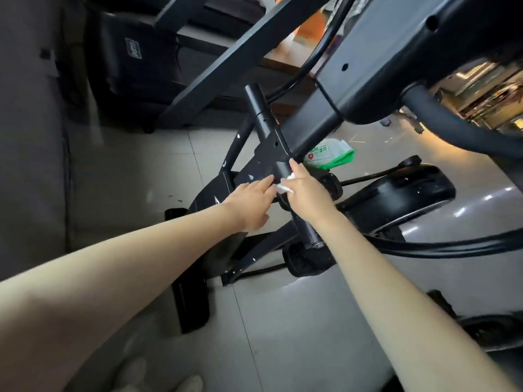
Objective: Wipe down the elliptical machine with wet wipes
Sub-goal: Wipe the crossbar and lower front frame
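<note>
I am looking down at the elliptical (266, 154) and taking its black central joint as my marker. Just left of the joint, my left hand (250, 206) is resting its straight, relaxed fingers on the frame, holding nothing. At the joint's right edge, my right hand (305, 190) is pinching a crumpled white wipe (283, 188) and pressing it to the metal. Beyond the joint, to the right, the wipe pack (325, 154) is lying on the floor (283, 335).

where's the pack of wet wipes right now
Head view, slightly right of centre: the wet wipes pack sits just beyond the right hand, partly hidden behind the elliptical's black frame.
</note>
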